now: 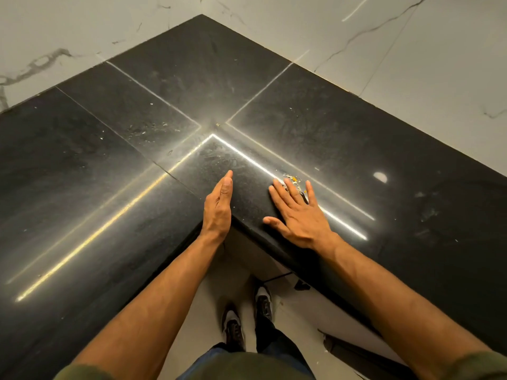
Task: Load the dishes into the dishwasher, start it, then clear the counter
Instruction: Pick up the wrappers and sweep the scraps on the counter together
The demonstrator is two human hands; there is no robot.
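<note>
Black corner surface [137, 160] shows no dishes, only crumbs [292, 178] at the fingertips of the flat, spread right hand [299, 215], with the left hand [218, 207] open on edge beside it, so loading seems done and sweeping remains.

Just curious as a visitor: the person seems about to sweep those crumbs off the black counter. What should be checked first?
1. Crumbs gathered in one heap: ok, a small pile at the fingertips.
2. Right hand flat on the counter beside them: ok.
3. Left hand open, standing edge-on near the counter's inner corner: ok.
4. Nothing stands between the hands: ok.
5. Other specks farther back cleared: not ok.
6. Somewhere to drop the crumbs: cannot tell.
</note>
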